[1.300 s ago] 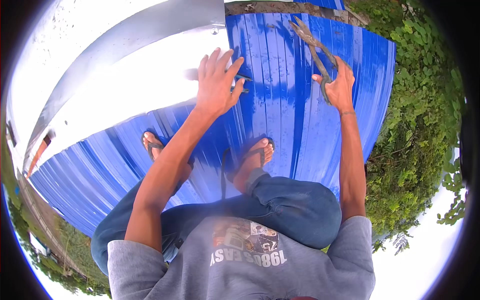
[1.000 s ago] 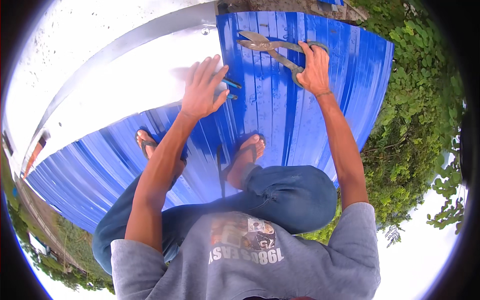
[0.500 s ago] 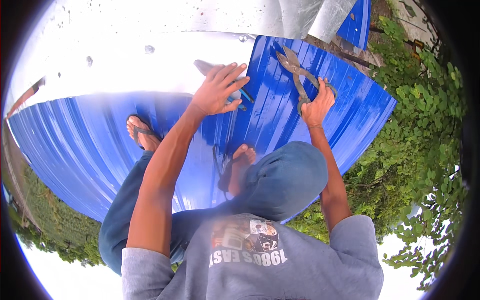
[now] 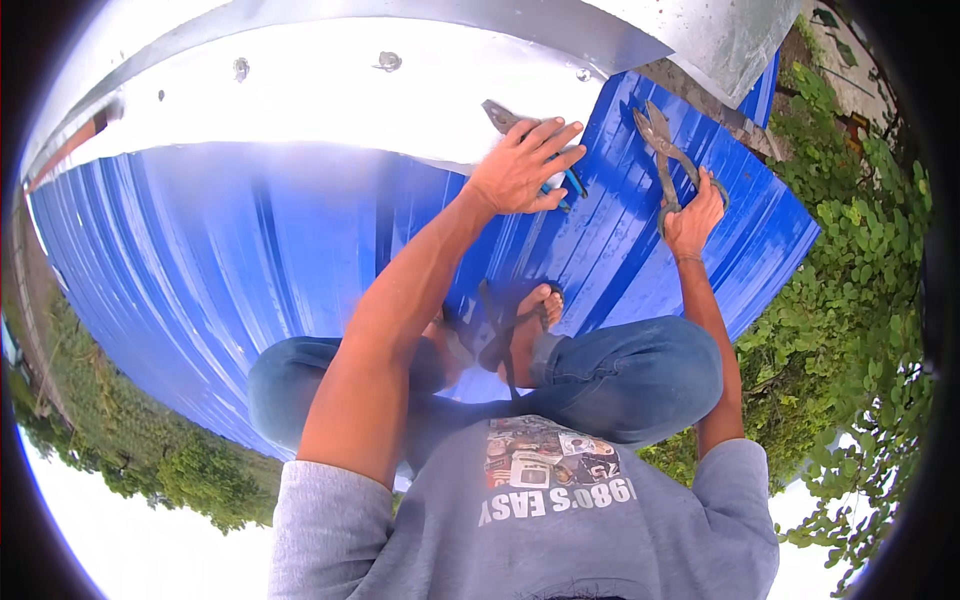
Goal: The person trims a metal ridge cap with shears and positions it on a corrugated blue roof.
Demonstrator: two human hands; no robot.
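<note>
"Where are the tin snips point(image 4: 661, 146)?"

"In the right hand point(image 4: 693, 222), above the blue ribbed roofing sheet point(image 4: 625, 245); its fingers curl around the handles, the thumb on one side; the blades point away from the person."

"And the left hand point(image 4: 520, 172)?"

"Fingers fanned, thumb apart, over a blue-handled cutting tool point(image 4: 498, 115); the tool's head overlaps the pale metal flashing point(image 4: 320, 100); whether the palm presses down, I cannot tell."

Along the right edge of the blue roof point(image 4: 200, 270), leafy bushes point(image 4: 850, 270); beyond its left edge, green trees point(image 4: 205, 475), a brown strip point(image 4: 40, 340) and pale sky point(image 4: 120, 535).
</note>
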